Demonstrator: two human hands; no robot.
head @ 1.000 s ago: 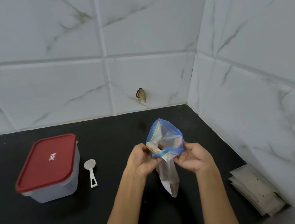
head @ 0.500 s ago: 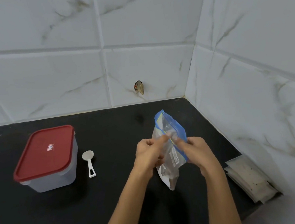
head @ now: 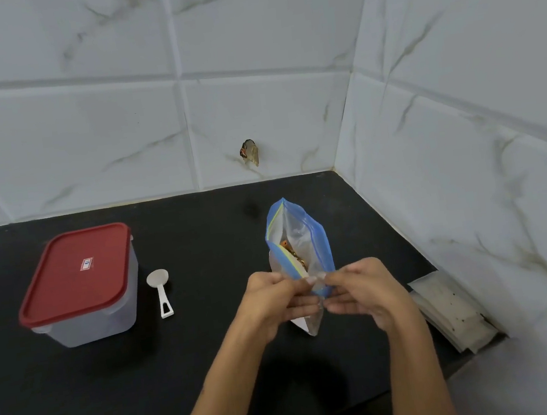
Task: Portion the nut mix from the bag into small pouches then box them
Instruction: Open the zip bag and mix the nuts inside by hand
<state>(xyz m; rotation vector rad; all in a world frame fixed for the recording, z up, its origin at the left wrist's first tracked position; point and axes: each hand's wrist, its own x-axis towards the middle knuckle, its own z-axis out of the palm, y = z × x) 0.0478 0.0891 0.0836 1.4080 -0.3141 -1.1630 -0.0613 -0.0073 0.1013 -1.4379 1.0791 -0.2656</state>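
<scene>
A clear zip bag with a blue top band (head: 298, 235) is held upright above the black counter, its mouth open, brown nut mix showing inside. My left hand (head: 273, 298) pinches the near edge of the bag's mouth. My right hand (head: 361, 288) pinches the same edge from the other side. A clear plastic box with a red lid (head: 80, 286) stands shut at the left. Next to it lies a small white scoop (head: 161, 290). A stack of flat pale pouches (head: 453, 309) lies against the right wall.
The black counter (head: 82, 403) ends at white marble-look tiled walls (head: 464, 149) behind and to the right. A small brown mark or hole (head: 249, 151) sits on the back wall. The counter's front edge runs at the lower right.
The bag turned from mouth facing me to edge-on, then its mouth spread open again. Both hands shifted their pinch toward the near end of the blue band. The view has tilted down slightly.
</scene>
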